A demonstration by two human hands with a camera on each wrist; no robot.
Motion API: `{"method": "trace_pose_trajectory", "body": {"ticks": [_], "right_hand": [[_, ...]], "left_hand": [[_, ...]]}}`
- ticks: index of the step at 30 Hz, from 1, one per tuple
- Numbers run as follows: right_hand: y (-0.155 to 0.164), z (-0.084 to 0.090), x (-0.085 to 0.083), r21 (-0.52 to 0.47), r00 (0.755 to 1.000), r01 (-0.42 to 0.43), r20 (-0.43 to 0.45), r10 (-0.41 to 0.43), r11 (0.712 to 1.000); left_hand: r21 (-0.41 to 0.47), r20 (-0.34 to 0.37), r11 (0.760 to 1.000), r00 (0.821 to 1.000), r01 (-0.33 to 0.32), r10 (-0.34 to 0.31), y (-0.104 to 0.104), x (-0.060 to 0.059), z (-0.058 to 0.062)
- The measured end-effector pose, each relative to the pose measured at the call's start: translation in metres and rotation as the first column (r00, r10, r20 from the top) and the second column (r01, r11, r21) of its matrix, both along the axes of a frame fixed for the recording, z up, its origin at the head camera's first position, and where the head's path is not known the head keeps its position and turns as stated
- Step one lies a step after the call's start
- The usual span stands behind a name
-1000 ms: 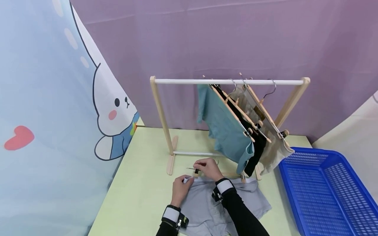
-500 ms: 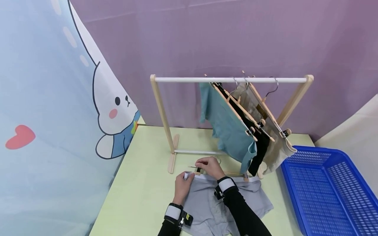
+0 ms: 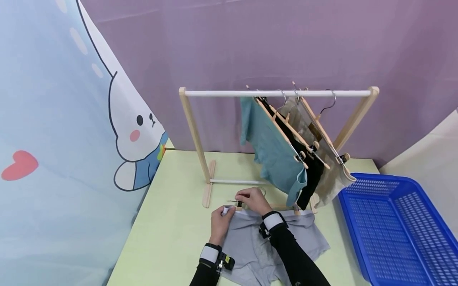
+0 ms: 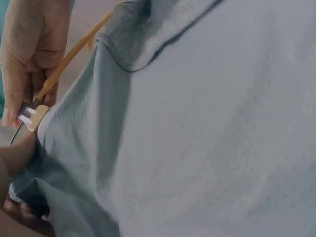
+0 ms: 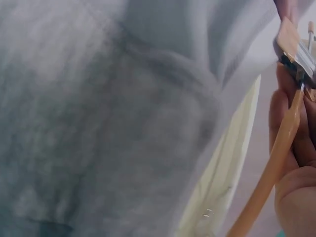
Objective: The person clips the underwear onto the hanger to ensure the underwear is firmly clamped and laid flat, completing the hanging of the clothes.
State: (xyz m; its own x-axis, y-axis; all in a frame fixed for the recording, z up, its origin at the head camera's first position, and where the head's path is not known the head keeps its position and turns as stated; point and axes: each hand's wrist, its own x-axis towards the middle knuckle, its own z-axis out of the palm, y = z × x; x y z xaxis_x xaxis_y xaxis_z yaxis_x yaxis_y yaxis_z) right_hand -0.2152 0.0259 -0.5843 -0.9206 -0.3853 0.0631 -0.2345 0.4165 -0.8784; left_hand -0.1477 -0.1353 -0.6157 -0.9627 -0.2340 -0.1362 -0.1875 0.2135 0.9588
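Grey shorts point(image 3: 264, 242) lie flat on the pale green table point(image 3: 171, 234), in front of a wooden clip hanger point(image 3: 279, 207) lying along their white waistband. My left hand point(image 3: 221, 222) pinches the waistband's left corner, bunching the grey cloth point(image 4: 74, 148) under its fingers. My right hand point(image 3: 250, 200) pinches the hanger's left clip point(image 4: 30, 117), right beside that corner. The orange-brown hanger bar point(image 5: 269, 182) runs past the right palm, and the grey fabric point(image 5: 108, 123) fills the right wrist view.
A small wooden rack point(image 3: 277, 93) stands behind, with a teal garment point(image 3: 273, 153), a black one point(image 3: 310, 174) and a beige one point(image 3: 327, 174) on clip hangers. A blue plastic basket point(image 3: 400, 230) sits at the right. A cartoon rabbit curtain point(image 3: 71, 131) hangs at the left.
Both hands stay at the waistband's left corner and the hanger clip. The view has shifted slightly; nothing was let go.
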Motion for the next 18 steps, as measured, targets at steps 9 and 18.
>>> {"method": "trace_pose_trajectory", "body": {"ticks": [9, 18], "right_hand": [[-0.0011, 0.0049, 0.0020, 0.007, 1.000, -0.023, 0.003, 0.023, 1.000], [-0.0020, 0.0061, 0.0010, 0.011, 0.999, 0.032, -0.033, -0.031, 0.999]], "left_hand": [[0.202, 0.016, 0.977, 0.997, -0.072, 0.070, 0.0071, 0.0070, -0.0055], [0.365, 0.081, 0.928, 0.996, -0.071, 0.044, 0.0095, 0.0067, 0.0022]]}}
